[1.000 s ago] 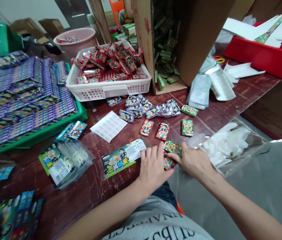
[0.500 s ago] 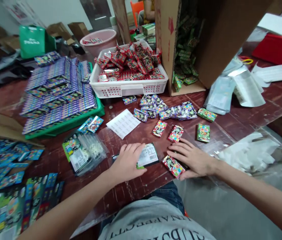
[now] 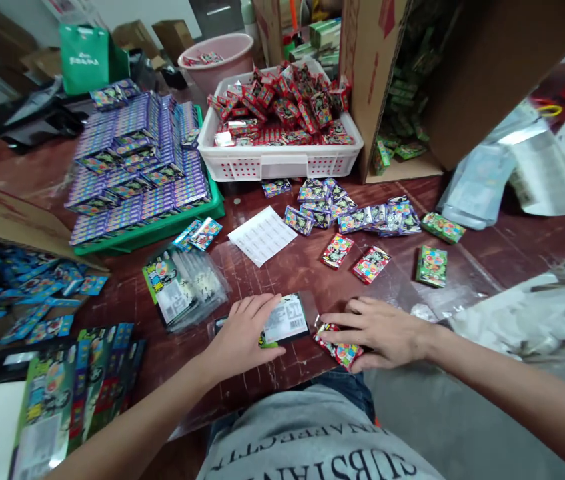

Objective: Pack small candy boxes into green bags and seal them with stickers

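My left hand [image 3: 246,337] lies flat with its fingers out over a clear bag holding a printed card [image 3: 287,319] with a white barcode panel. Part of that bag is covered by the hand. My right hand [image 3: 385,333] has its fingers and thumb around a small red printed box [image 3: 338,345] at the table's front edge, near the bag's open-looking right end. Farther up lie a second red box [image 3: 337,251] and a third red box [image 3: 371,264]. Two green boxes, one upright to me [image 3: 431,266] and one slanted [image 3: 443,227], lie to the right.
A white basket [image 3: 282,165] of red boxes and a green tray [image 3: 147,237] of purple boxes stand behind. Purple boxes [image 3: 315,203] and a label sheet [image 3: 262,235] lie between. Filled bags [image 3: 182,287] are left; a carton [image 3: 375,87] and white scraps [image 3: 522,310] are right.
My right hand has slid toward the bag and closed on the nearest red box, drawing away from the red box above. My left hand stays on the bag. The view has shifted slightly.
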Tool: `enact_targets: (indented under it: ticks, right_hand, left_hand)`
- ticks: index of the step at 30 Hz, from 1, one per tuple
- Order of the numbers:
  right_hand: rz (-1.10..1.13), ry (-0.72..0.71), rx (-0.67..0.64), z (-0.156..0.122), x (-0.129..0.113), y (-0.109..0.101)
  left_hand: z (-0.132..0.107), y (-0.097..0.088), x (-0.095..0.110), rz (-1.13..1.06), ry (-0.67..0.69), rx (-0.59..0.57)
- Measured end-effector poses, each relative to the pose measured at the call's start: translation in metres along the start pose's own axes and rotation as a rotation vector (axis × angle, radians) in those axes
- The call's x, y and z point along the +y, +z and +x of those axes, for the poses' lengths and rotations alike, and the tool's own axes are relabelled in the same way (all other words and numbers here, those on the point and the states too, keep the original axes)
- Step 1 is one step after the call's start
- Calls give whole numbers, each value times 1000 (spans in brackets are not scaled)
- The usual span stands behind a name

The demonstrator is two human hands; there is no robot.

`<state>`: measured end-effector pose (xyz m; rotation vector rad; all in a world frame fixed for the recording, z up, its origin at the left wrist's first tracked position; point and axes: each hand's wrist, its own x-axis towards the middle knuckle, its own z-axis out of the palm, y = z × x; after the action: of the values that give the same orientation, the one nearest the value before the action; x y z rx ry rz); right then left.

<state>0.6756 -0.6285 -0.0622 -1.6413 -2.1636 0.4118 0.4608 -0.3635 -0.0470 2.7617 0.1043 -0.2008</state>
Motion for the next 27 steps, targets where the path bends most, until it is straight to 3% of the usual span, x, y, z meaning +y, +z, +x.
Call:
enact_targets:
  ticks: [3, 7, 9, 12, 17, 22, 27]
  right_hand:
    - [8, 102, 55, -1, 11, 6]
    - [-5, 461, 386, 15, 18, 21]
    - [-25, 568, 484, 29, 16, 28]
    - [-32, 517, 419, 43, 9, 31]
    - [-44, 354, 179, 40, 8, 22]
    - [10, 417, 286, 50, 17, 25]
    - [38, 328, 244, 56, 14, 27]
  left_hand:
    - [-10, 2, -6, 6, -80, 55]
    - [-21, 9, 2, -38, -79, 68]
    - [-19, 15, 12, -67, -61, 66]
    - [-13, 21, 18, -91, -95, 100]
    - [-6, 12, 3, -111, -128, 138]
    - [-5, 3, -1, -110, -5, 34]
    - [-4, 9, -3, -109, -130, 99]
